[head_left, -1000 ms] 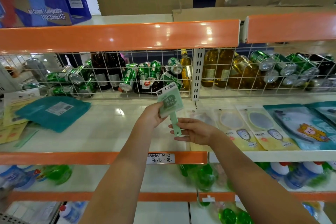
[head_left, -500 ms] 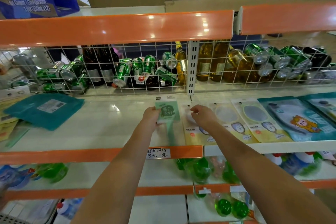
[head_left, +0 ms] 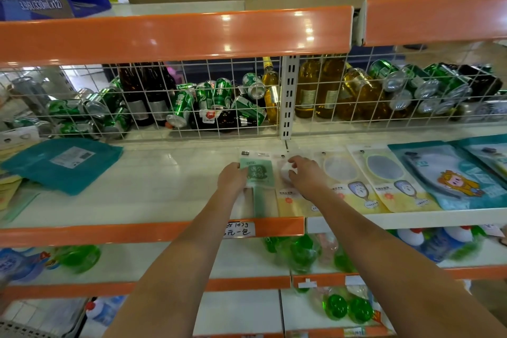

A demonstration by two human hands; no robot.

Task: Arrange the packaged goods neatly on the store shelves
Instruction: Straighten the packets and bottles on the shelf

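A green packaged item (head_left: 259, 173) with a long handle lies flat on the white middle shelf (head_left: 153, 186), its handle pointing to the front edge. My left hand (head_left: 231, 177) grips its left edge. Right beside it lies a yellow packet (head_left: 290, 202); my right hand (head_left: 306, 175) rests on that packet's upper part with bent fingertips. Two more yellow packets (head_left: 340, 173) (head_left: 389, 175) lie in a row to the right.
A teal packet (head_left: 60, 162) lies at the shelf's left, and blue cartoon packets (head_left: 450, 175) at the right. Behind a white wire fence (head_left: 219, 96) are green cans and bottles. Green bottles fill the lower shelves. Cardboard boxes stand on top.
The green item went from held up in the air down onto the shelf beside the yellow packet. My right hand let go of its handle and moved onto the yellow packet.
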